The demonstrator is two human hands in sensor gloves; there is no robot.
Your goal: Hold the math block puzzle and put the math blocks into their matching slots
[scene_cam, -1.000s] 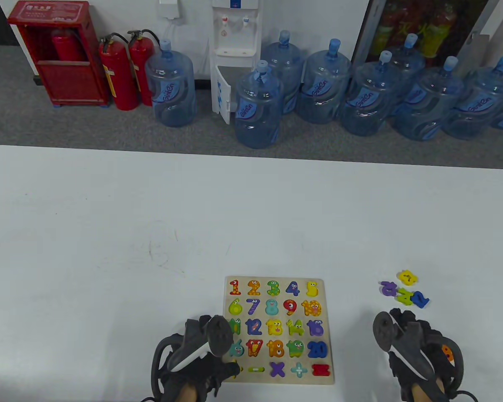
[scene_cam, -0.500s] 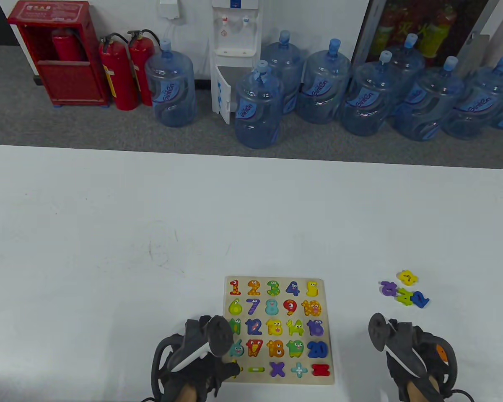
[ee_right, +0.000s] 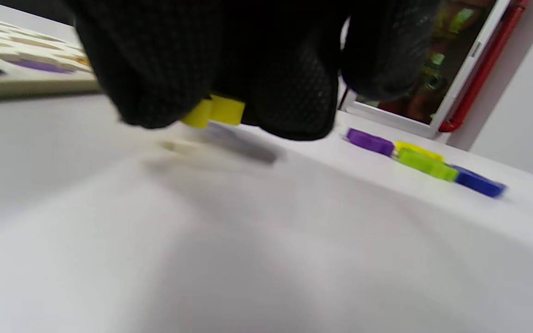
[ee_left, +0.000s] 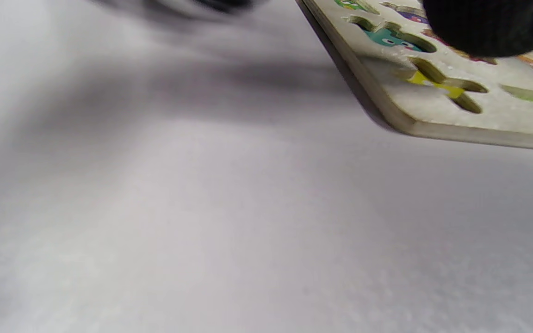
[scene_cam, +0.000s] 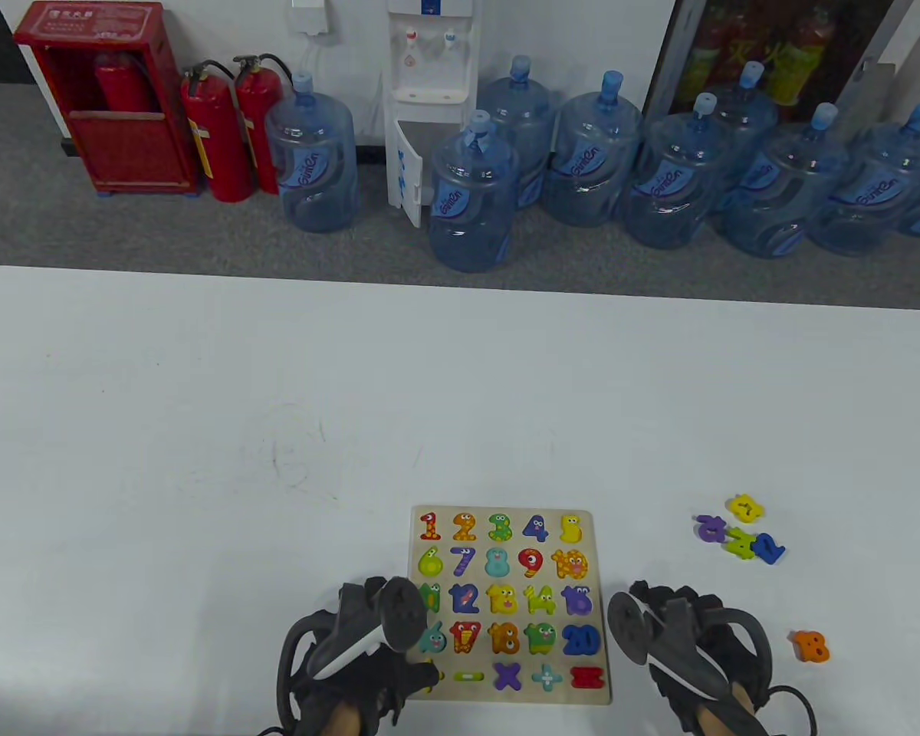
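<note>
The wooden math puzzle board (scene_cam: 599,606) lies near the table's front edge, most slots filled with coloured numbers and signs. My left hand (scene_cam: 406,675) holds its lower-left corner; a gloved fingertip (ee_left: 488,23) rests on the board (ee_left: 414,115) above an empty slot with a yellow bottom (ee_left: 442,85). My right hand (scene_cam: 663,606) is just right of the board and pinches a yellow block (ee_right: 213,111) a little above the table. An orange block (scene_cam: 811,646) lies to the right of that hand.
Several loose blocks lie in a cluster at the right: yellow (scene_cam: 745,507), purple (scene_cam: 711,528), green (scene_cam: 740,543) and blue (scene_cam: 768,548). They also show in the right wrist view (ee_right: 426,164). Water jugs and fire extinguishers stand on the floor beyond the table.
My right hand has moved left toward the board's right edge, uncovering the orange block on the table. The left hand and board have not moved.
</note>
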